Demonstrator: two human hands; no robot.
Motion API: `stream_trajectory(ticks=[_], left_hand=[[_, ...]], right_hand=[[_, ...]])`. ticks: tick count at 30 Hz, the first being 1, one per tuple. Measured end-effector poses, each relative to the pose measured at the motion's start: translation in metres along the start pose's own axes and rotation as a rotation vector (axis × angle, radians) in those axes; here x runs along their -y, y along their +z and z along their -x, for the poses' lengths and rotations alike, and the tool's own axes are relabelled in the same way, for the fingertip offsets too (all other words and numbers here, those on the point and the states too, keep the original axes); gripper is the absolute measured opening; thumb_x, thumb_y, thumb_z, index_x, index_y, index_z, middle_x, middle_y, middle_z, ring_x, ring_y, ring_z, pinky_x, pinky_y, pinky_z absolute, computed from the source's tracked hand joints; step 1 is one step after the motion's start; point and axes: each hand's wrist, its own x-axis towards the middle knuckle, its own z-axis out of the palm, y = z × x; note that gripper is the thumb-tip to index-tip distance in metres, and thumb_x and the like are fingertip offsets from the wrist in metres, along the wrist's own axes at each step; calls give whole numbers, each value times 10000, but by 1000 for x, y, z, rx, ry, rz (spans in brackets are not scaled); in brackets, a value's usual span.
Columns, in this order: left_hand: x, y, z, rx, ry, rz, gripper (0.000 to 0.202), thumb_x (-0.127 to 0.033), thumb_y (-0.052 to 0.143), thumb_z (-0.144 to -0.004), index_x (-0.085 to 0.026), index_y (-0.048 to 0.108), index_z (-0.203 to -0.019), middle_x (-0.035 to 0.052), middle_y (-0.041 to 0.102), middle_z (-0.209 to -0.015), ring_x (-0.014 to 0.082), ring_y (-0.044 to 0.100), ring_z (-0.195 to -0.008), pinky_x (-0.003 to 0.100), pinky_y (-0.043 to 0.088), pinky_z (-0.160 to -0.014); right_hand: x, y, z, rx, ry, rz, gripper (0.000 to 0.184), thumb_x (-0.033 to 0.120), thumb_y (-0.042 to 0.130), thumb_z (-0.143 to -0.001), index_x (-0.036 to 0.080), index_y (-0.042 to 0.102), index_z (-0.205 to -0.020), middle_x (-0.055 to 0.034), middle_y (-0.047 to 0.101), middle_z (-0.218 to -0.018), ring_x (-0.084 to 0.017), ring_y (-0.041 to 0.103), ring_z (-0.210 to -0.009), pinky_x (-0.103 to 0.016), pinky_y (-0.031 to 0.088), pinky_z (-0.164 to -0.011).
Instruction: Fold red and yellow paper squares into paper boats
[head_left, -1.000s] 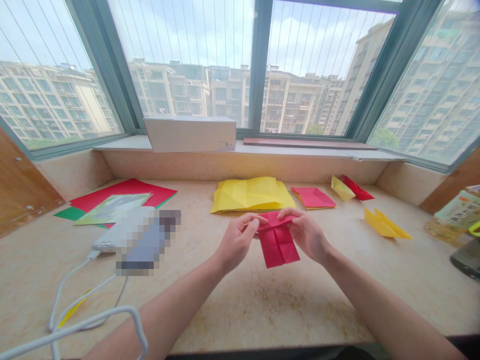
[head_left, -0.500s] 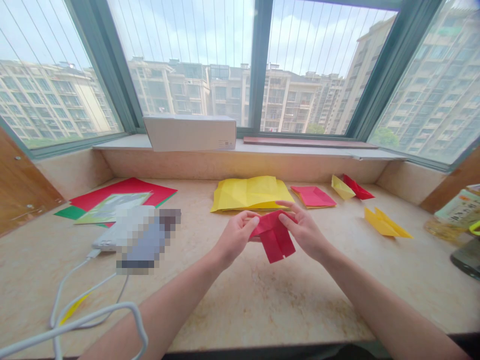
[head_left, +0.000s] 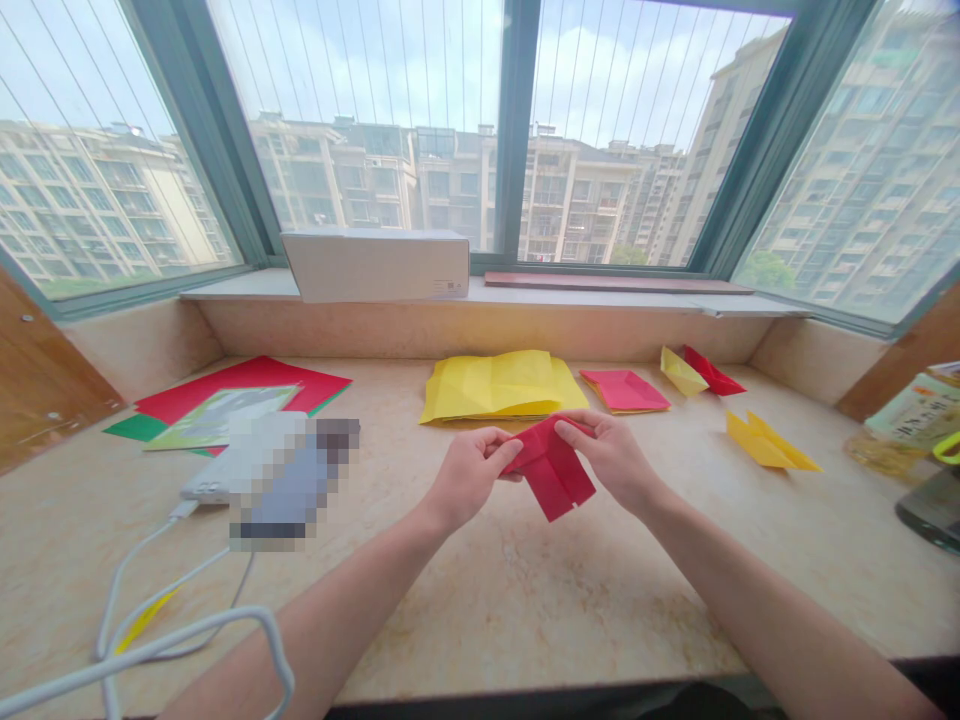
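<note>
A piece of folded red paper hangs above the counter between my hands, its lower flap pointing down with a small notch in its bottom edge. My left hand pinches its left end between thumb and fingers. On the right end, my right hand closes with the thumb on top and the fingers behind, partly hidden by the paper. Just beyond the hands lies a stack of creased yellow paper. A pile of folded pink-red paper rests to its right.
Folded yellow and red paper shapes sit far right, with another yellow folded piece nearer. Red sheets, a white power bank and white cables lie left. A jar stands at the right edge.
My right fingers have come down and closed behind the red paper. The paper's lower flap has swung slightly to the right, and its centre slit no longer stands apart as widely.
</note>
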Motion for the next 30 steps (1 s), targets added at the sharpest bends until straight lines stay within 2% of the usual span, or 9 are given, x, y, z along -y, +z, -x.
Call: stream_trajectory(ticks=[5, 8, 12, 15, 21, 25, 27, 30], left_hand=[[-3, 2, 4, 5, 31, -122, 209, -323, 693, -812, -129, 638, -868, 87, 746, -823, 185, 706, -710, 308, 577, -675], [-7, 5, 10, 17, 57, -239, 217, -354, 673, -823, -146, 612, -828, 55, 720, -709, 159, 667, -607, 244, 503, -561], [-9, 6, 15, 134, 105, -424, 324, -407, 562, -891, -137, 645, -732, 11, 625, -585, 108, 535, -509, 205, 365, -480], [-9, 5, 15, 207, 116, -468, 337, -385, 545, -897, -131, 672, -716, 3, 606, -603, 109, 515, -552, 211, 358, -514], [-8, 1, 11, 248, 35, -336, 285, -392, 627, -836, -124, 722, -862, 46, 686, -752, 143, 571, -623, 230, 398, -554], [-7, 2, 12, 292, -8, -239, 283, -408, 661, -821, -132, 724, -817, 48, 694, -729, 152, 587, -615, 238, 410, -562], [-8, 2, 11, 279, 3, -195, 273, -403, 667, -826, -139, 734, -843, 49, 707, -763, 159, 602, -649, 243, 422, -590], [-11, 1, 8, 206, -1, -65, 302, -411, 683, -822, -138, 732, -942, 54, 711, -793, 149, 598, -637, 243, 436, -585]], right_hand=[[0, 0, -1, -7, -9, -42, 337, 479, 760, -746, 189, 747, -918, -59, 768, -861, -199, 688, -744, -301, 550, -663], [2, 1, 1, 27, -12, -56, 301, 455, 777, -732, 202, 750, -894, -46, 765, -842, -185, 683, -715, -291, 548, -645], [0, 5, 7, 158, -66, -21, 225, 410, 759, -766, 217, 761, -881, -39, 765, -838, -179, 687, -723, -291, 549, -658], [0, 8, 9, 223, -76, 16, 192, 385, 753, -779, 215, 769, -867, -42, 766, -838, -178, 690, -738, -286, 550, -672], [5, 5, 9, 214, -77, 42, 246, 408, 712, -821, 208, 770, -953, -52, 768, -849, -189, 702, -761, -295, 562, -681], [8, 7, 11, 251, -130, 69, 231, 414, 693, -836, 208, 773, -903, -56, 768, -856, -203, 699, -774, -317, 565, -699], [8, 7, 12, 210, -155, 89, 261, 424, 644, -871, 210, 760, -964, -54, 760, -832, -200, 692, -743, -327, 568, -683], [10, 4, 11, 81, -193, 112, 311, 400, 541, -933, 217, 699, -1129, -56, 748, -862, -184, 679, -683, -335, 570, -652]])
